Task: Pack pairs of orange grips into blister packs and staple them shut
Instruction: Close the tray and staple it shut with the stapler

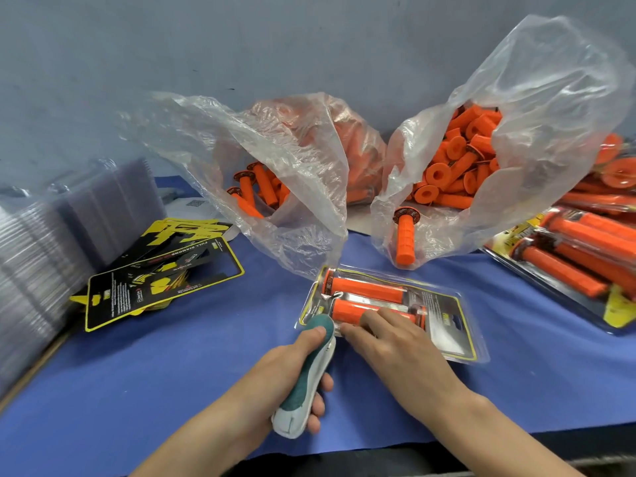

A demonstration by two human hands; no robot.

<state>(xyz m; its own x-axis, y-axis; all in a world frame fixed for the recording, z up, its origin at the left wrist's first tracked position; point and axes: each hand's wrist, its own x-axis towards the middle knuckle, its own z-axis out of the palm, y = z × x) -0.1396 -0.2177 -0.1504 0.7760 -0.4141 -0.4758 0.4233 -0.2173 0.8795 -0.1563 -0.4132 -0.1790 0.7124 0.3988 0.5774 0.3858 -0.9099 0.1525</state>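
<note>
Curled left fingers (318, 404) grip stapler (309, 380) at blister pack (447, 339); flat right fingers (358, 330) press it.

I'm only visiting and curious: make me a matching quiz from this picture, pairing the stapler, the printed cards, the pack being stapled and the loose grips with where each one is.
Things:
1 stapler
2 printed cards
3 blister pack
4 loose grips

Places:
A in the clear bags
B gripped by the left hand
C under the fingers of the right hand
D lying at the left on the blue cloth

Pairs: 1-B, 2-D, 3-C, 4-A
</note>
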